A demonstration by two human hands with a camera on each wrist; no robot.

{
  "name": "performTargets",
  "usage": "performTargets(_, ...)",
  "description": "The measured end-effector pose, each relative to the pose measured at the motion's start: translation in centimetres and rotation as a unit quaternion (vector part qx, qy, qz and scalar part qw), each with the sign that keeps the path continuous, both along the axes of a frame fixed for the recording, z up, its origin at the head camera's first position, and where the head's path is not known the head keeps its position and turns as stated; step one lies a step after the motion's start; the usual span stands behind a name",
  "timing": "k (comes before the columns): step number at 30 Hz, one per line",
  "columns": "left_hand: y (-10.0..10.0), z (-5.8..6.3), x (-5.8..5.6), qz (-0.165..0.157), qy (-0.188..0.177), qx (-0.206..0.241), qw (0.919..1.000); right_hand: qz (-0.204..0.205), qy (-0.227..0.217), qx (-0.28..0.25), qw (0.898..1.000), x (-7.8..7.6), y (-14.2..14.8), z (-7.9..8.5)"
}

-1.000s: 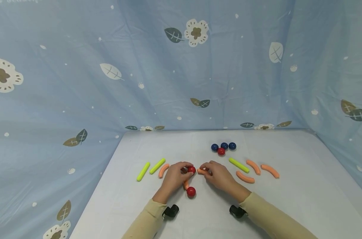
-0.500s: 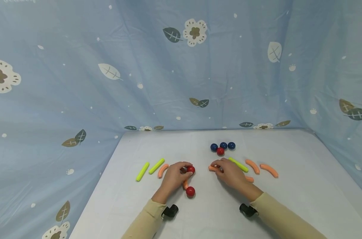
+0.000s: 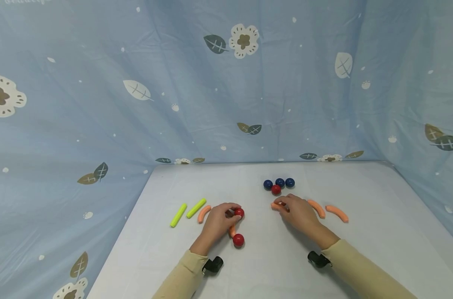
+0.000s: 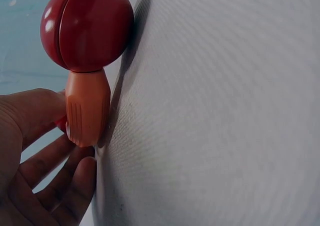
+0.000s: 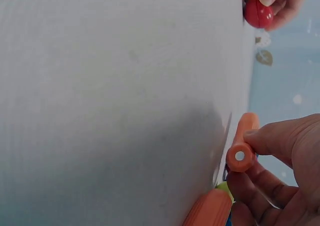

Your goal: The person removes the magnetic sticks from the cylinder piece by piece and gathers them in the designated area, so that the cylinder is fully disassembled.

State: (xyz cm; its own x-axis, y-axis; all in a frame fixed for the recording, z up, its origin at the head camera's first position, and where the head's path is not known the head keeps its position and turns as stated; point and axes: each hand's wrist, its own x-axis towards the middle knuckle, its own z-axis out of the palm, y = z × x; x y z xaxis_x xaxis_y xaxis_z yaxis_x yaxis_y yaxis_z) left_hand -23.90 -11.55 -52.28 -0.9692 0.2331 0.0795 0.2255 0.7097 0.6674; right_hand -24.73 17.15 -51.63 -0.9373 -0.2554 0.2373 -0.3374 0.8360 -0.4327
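My left hand (image 3: pixel 219 222) pinches a red ball (image 3: pixel 239 213) between thumb and fingers. From there a curved orange magnetic stick (image 3: pixel 232 231) runs toward me, joined to a second red ball (image 3: pixel 238 240). In the left wrist view this nearer ball (image 4: pixel 92 28) sits against the stick's end (image 4: pixel 87 106), while the pinched ball is mostly hidden behind the thumb. My right hand (image 3: pixel 299 211) holds another curved orange stick (image 3: pixel 276 206) by thumb and fingertips. A pale round disc shows in that stick's end (image 5: pixel 239 158) in the right wrist view.
Two yellow-green sticks (image 3: pixel 178 215) and an orange one (image 3: pixel 204 214) lie at left. Behind are several blue balls (image 3: pixel 280 182) and a red ball (image 3: pixel 276 189). Orange sticks (image 3: pixel 337 214) lie at right; a yellow-green one (image 5: pixel 225 187) is partly hidden. Patterned blue cloth (image 3: pixel 226 83) surrounds the white table (image 3: pixel 263 270).
My right hand has moved right and slightly away from me with its orange stick, away from the pinched red ball. It now covers the right-side yellow-green stick. My left hand has stayed put.
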Motion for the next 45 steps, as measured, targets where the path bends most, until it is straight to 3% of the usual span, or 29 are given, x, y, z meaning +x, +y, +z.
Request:
performTargets(26,0.0,-0.2,0.0,0.0,0.006,0.01,0.9999,-0.01,0.014,0.021,1.0,-0.2,0.2,-0.6)
performTargets(32,-0.2,-0.3,0.1,0.0,0.005,0.015,0.9999,-0.012,0.028,-0.009,1.0,-0.4,-0.3,-0.2)
performTargets(37,-0.4,-0.2,0.2,0.001,-0.003,0.025,0.9997,0.004,0.005,-0.039,0.999,-0.4,-1.1,0.2)
performTargets(45,-1.2,-0.2,0.6,0.007,-0.013,0.026,0.9996,0.014,-0.056,-0.041,0.997,-0.5,-2.9,0.1)
